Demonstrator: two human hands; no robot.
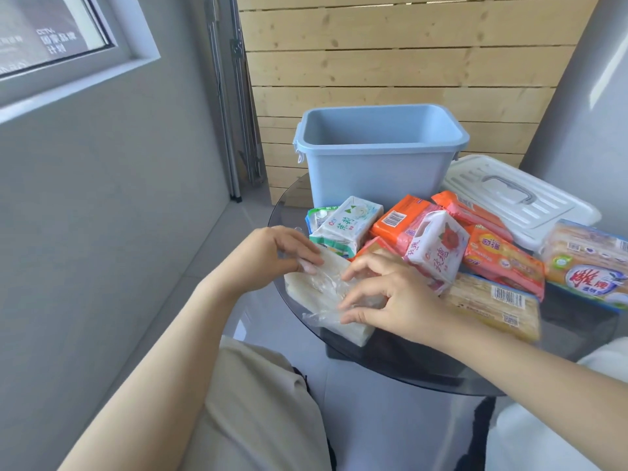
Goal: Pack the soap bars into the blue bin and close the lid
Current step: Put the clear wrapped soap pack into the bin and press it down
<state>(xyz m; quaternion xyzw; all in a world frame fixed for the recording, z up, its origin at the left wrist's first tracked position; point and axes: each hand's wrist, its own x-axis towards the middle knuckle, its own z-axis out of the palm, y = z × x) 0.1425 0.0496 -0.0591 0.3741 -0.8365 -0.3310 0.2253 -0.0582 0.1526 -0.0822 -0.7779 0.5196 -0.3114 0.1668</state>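
Note:
An open blue bin (377,171) stands at the far side of a round glass table (390,365), with nothing visible inside it. Its white lid (520,198) with a grey handle lies flat to the bin's right. In front of the bin lies a pile of wrapped soap bars (441,243) in green, orange, pink and yellow packs. A white soap pack (326,294) in clear plastic rests at the table's near left edge. My left hand (275,256) pinches its far end. My right hand (387,297) grips its near end and the loose wrap.
A wooden slat wall (407,62) rises behind the table. To the left are a grey wall and a window (51,39). A metal stand (234,130) leans in the corner. My lap in beige cloth (255,402) sits below the table edge.

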